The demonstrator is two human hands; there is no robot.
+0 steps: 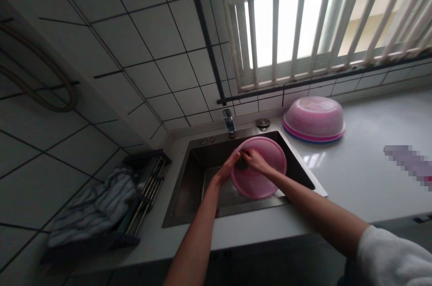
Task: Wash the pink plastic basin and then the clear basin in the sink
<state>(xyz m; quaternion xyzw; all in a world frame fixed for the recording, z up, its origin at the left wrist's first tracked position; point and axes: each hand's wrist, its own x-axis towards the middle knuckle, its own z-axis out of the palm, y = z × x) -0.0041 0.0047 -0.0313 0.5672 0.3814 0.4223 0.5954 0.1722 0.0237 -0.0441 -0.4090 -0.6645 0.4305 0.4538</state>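
Observation:
A pink plastic colander sits tilted in the steel sink, its inside facing me. My left hand is at its left rim, with the fingers closed on the edge. Inside the colander, near that same rim, my right hand is closed, with its fingers bent down. Between the two hands shows a small dark patch, too dim to name. What the right fingers hold is hidden.
A faucet stands behind the sink beside a round metal drain strainer. Stacked pink colanders lie upside down on the counter at right. A dark rack with a striped cloth is at left. A barred window is behind.

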